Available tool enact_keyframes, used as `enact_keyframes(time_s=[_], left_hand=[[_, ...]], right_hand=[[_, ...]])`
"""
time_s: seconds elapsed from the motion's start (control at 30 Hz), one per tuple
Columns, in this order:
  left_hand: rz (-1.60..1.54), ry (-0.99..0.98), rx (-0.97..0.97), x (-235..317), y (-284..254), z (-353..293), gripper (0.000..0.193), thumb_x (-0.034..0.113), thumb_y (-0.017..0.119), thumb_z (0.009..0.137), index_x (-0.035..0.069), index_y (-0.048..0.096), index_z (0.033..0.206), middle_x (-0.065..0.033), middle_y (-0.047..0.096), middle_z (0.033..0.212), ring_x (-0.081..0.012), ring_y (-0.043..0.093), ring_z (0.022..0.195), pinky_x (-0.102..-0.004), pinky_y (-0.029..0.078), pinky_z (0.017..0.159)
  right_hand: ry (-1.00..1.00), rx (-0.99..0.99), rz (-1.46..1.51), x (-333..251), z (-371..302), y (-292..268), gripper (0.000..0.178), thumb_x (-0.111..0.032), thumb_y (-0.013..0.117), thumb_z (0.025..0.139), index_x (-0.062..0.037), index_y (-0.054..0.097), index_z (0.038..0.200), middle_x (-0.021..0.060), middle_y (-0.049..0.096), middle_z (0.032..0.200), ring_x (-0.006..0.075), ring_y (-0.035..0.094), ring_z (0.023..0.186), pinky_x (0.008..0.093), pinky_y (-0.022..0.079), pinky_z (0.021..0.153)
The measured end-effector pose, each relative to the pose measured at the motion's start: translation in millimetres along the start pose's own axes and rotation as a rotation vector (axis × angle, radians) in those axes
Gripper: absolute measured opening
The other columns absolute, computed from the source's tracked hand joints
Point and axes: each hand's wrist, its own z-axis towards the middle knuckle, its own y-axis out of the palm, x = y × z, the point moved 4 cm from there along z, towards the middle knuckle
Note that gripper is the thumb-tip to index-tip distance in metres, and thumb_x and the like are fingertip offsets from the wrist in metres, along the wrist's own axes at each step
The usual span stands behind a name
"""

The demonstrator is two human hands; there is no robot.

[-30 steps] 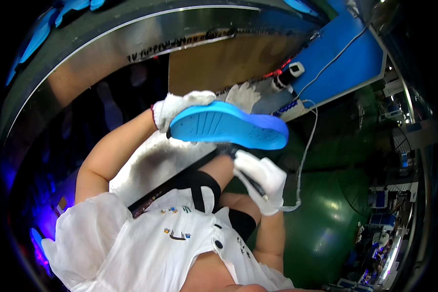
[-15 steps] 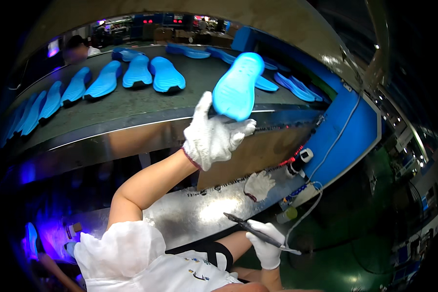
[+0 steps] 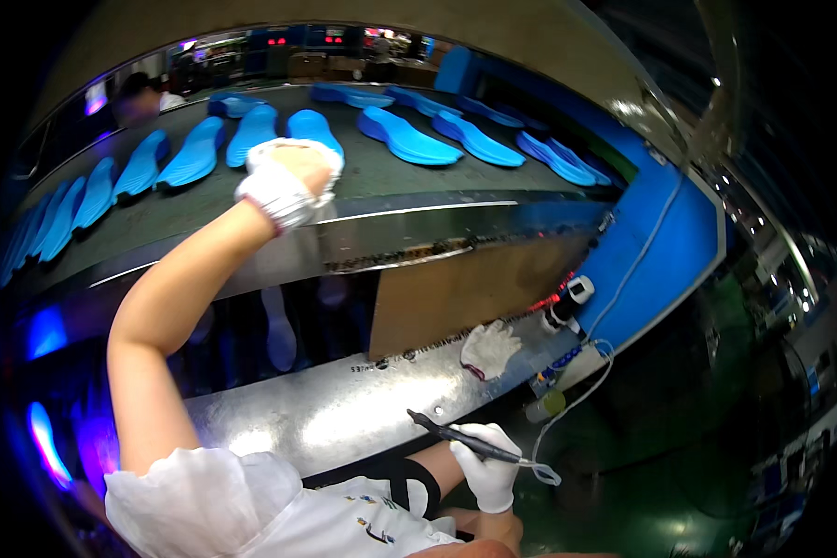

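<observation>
My left hand [image 3: 291, 182], in a white glove with bare skin showing at its back, reaches over the dark belt [image 3: 209, 197]. It overlaps the near end of a blue shoe sole [image 3: 315, 130]; its fingers are blurred and hidden, so I cannot tell whether they grip. Another blue sole [image 3: 253, 135] lies just left of it. To its right, a blue sole [image 3: 407, 138] rests tilted on the belt. Low at the right, my white-gloved right hand [image 3: 489, 472] is closed around a black pen-shaped tool [image 3: 465, 437] with a pale cord at its rear.
Several more blue soles [image 3: 140, 166] line the belt. A metal ledge [image 3: 344, 409] runs below, with a spare white glove [image 3: 491, 350] and a brown cardboard sheet [image 3: 474, 298]. A blue machine panel [image 3: 656, 246] stands right. Across the belt is another person [image 3: 139, 98].
The sole that was raised at my left hand now appears to lie on the belt. My left hand has moved left to another sole. My right hand with the tool shifted slightly left.
</observation>
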Motion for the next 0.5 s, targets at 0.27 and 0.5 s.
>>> enact_keyframes(time_s=[0.27, 0.5], left_hand=[[-1.036, 0.387, 0.630, 63, -19, -162, 0.023, 0.003, 0.080, 0.073, 0.006, 0.062, 0.087, -0.0155, 0.064, 0.100, -0.0301, 0.064, 0.091, -0.0362, 0.052, 0.078], [-1.283, 0.488, 0.143, 189, 150, -291, 0.028, 0.009, 0.084, 0.069, 0.005, 0.060, 0.082, -0.0227, 0.057, 0.117, -0.0409, 0.057, 0.111, -0.0472, 0.049, 0.094]], right_hand=[[0.323, 0.316, 0.354, 42, -22, -19, 0.025, -0.005, 0.068, 0.090, 0.0025, 0.062, 0.112, 0.0109, 0.070, 0.096, 0.0093, 0.064, 0.070, 0.0192, 0.052, 0.058], [0.418, 0.480, 0.448, 65, -25, 1, 0.023, 0.003, 0.065, 0.088, 0.0047, 0.060, 0.110, 0.0148, 0.070, 0.094, 0.0116, 0.064, 0.063, 0.0203, 0.053, 0.056]])
